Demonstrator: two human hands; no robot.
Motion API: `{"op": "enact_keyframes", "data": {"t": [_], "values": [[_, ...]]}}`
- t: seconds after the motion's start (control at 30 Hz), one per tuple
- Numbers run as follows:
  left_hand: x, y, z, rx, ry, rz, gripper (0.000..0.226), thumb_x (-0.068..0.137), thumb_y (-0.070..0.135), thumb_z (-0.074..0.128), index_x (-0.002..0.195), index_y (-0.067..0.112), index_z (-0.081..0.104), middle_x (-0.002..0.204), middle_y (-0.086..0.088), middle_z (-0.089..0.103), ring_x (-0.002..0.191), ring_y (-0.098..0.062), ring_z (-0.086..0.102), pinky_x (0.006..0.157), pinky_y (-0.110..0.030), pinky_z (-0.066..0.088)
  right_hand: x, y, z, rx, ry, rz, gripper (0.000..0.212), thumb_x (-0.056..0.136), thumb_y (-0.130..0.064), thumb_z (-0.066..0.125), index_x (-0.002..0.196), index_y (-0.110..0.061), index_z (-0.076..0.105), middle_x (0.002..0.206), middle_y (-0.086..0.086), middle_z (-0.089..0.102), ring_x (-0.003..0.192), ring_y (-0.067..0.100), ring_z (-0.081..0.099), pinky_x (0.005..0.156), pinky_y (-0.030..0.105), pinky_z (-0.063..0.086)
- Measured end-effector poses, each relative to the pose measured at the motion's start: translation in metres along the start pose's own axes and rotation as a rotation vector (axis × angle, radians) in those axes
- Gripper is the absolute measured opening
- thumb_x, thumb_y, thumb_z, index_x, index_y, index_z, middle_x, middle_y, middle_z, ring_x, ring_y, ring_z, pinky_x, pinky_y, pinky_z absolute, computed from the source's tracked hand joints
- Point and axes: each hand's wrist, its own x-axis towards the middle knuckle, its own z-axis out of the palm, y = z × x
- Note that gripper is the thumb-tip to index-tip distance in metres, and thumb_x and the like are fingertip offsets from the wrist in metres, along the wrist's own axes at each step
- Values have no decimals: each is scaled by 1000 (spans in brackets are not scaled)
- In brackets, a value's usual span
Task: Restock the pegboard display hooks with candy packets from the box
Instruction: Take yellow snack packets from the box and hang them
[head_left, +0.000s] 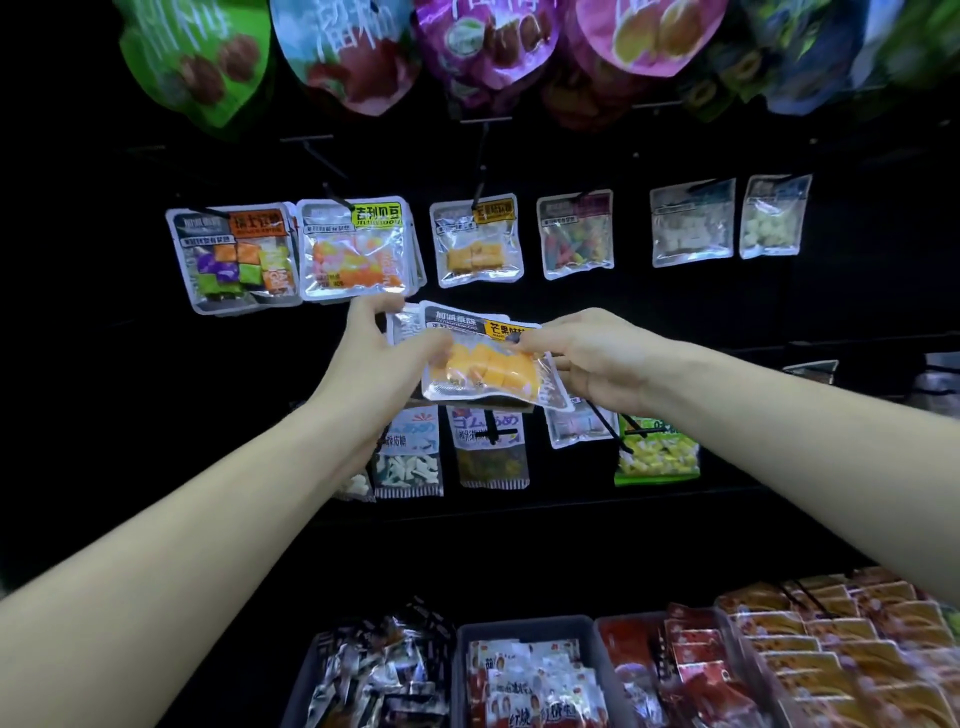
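Observation:
A clear candy packet with orange-yellow cubes and a yellow label (488, 364) is held in front of the black pegboard (701, 306), on top of a small stack of like packets. My left hand (384, 353) grips the stack's left side. My right hand (587, 358) pinches the top packet's right edge. Straight above, a matching packet of orange cubes (477, 241) hangs on a hook (480, 176). No box shows in view.
More packets hang on the same row: coloured squares (234, 257), orange-pink candy (356, 249), gummies (575, 234), white pieces (693, 223). Large pouches (358, 52) hang above. Another row with a green packet (657, 452) hangs below. Grey bins of snack packets (530, 675) stand at the bottom.

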Motion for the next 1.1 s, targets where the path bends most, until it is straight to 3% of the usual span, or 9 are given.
{"op": "enact_keyframes", "data": {"t": [0.1, 0.2, 0.27, 0.37, 0.53, 0.6, 0.73, 0.93, 1.1], "values": [[-3, -3, -2, 42, 40, 32, 48, 96, 34, 72, 133, 35, 42, 134, 4, 51, 116, -19, 52, 93, -41, 36, -2, 0, 6, -12, 58, -6, 13, 92, -5, 73, 100, -2, 63, 114, 16, 75, 93, 21, 75, 85, 33, 61], [-3, -9, -6, 119, 94, 68, 41, 100, 35, 68, 131, 37, 42, 128, 6, 46, 76, -1, 47, 68, -31, 44, 1, 0, 10, -72, 138, -16, 47, 72, -9, 87, 108, -5, 57, 120, 21, 71, 105, 33, 74, 91, 50, 61], [-1, -13, -11, 148, 140, 63, 37, 103, 35, 65, 131, 37, 41, 127, 3, 47, 65, -4, 40, 59, -27, 40, 4, -3, 8, -102, 210, -52, 57, 61, -9, 89, 110, -7, 61, 119, 21, 71, 114, 40, 70, 98, 59, 56], [5, -15, -19, 133, 165, 39, 39, 101, 34, 66, 131, 39, 41, 142, -6, 47, 87, -18, 56, 72, -35, 44, 13, -18, 2, -20, 293, -163, 37, 82, 6, 76, 112, -8, 61, 115, 16, 70, 109, 34, 70, 101, 53, 55], [7, -13, -24, 196, 117, 98, 52, 99, 26, 71, 138, 41, 39, 154, 8, 38, 117, -2, 51, 94, -30, 38, 39, -56, 1, -3, 411, -383, 29, 85, 6, 71, 95, -18, 59, 96, 5, 69, 100, 30, 71, 87, 42, 57], [7, -13, -24, 211, 83, 95, 59, 96, 22, 74, 139, 41, 39, 158, 11, 35, 104, 14, 53, 90, -28, 37, 47, -69, 5, 2, 431, -432, 27, 84, 4, 73, 94, -17, 59, 95, 4, 70, 96, 27, 71, 83, 39, 57], [8, -14, -25, 206, 85, 92, 62, 94, 20, 76, 140, 41, 40, 158, 14, 34, 117, -4, 43, 96, -34, 33, 61, -80, 13, 10, 441, -438, 27, 80, 2, 75, 95, -16, 61, 104, 10, 74, 105, 31, 73, 94, 50, 59], [13, -21, -28, 215, 80, 97, 61, 93, 22, 76, 139, 42, 42, 157, 16, 35, 101, 9, 51, 84, -22, 37, 76, -81, 16, 37, 436, -464, 26, 80, 4, 73, 92, -15, 60, 92, 5, 71, 90, 23, 70, 93, 44, 58], [20, -26, -30, 184, 79, 85, 59, 92, 23, 77, 139, 39, 44, 143, 19, 37, 127, -7, 33, 103, -37, 30, 81, -82, 14, 86, 484, -443, 26, 75, 3, 72, 90, -14, 60, 96, 7, 70, 94, 24, 68, 99, 48, 56]]}}
